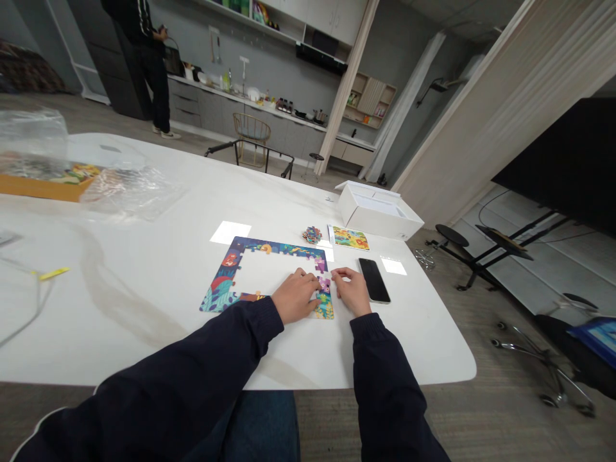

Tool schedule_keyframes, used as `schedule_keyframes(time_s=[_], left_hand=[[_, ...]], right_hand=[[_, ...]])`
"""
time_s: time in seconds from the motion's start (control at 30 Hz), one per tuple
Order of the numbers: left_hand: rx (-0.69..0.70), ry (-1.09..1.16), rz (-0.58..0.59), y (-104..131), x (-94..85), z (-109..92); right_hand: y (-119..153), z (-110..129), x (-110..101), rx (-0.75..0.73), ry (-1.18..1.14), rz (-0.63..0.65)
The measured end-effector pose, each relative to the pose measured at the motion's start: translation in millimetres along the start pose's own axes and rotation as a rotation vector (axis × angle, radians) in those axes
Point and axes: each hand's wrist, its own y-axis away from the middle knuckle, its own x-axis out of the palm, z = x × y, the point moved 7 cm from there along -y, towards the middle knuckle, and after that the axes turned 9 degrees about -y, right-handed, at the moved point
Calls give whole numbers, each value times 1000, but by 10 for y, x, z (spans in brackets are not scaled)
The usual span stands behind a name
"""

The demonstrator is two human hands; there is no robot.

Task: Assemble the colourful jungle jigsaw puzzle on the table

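A jigsaw puzzle border [226, 292] with colourful animal and plant pictures lies flat on the white table, its middle showing bare tabletop. My left hand [297, 296] rests palm down over its lower right part, fingers spread and bent, fingertips touching the purple pieces [324, 285] of the right side. A notch of white shows in that side, just above those pieces. Beside the right edge, my right hand [351, 292] has thumb and fingers pinched together; whatever sits between them is too small to make out. A pile of loose puzzle pieces [312, 235] lies beyond the upper right corner.
Right of my right hand lies a black phone [374, 280]. Behind it are a picture card [351, 238] and an open white box [380, 212]. An orange box [43, 186] and clear plastic wrap [129, 192] occupy the left. A person [149, 64] stands near the kitchen counter.
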Motion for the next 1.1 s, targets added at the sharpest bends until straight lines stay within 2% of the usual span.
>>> schedule_keyframes(time_s=[0.4, 0.8, 0.93, 1.1], left_hand=[[-3, -19, -21, 10, 62, 45], [54, -53, -2, 4, 59, 13], [48, -65, -6, 15, 74, 22], [58, -56, 7, 15, 113, 28]], right_hand=[[2, -14, -16, 17, 16, -12], [26, -58, 29, 95, 4, 136], [3, -61, 4, 65, -21, 96], [-21, -108, 19, 57, -43, 109]])
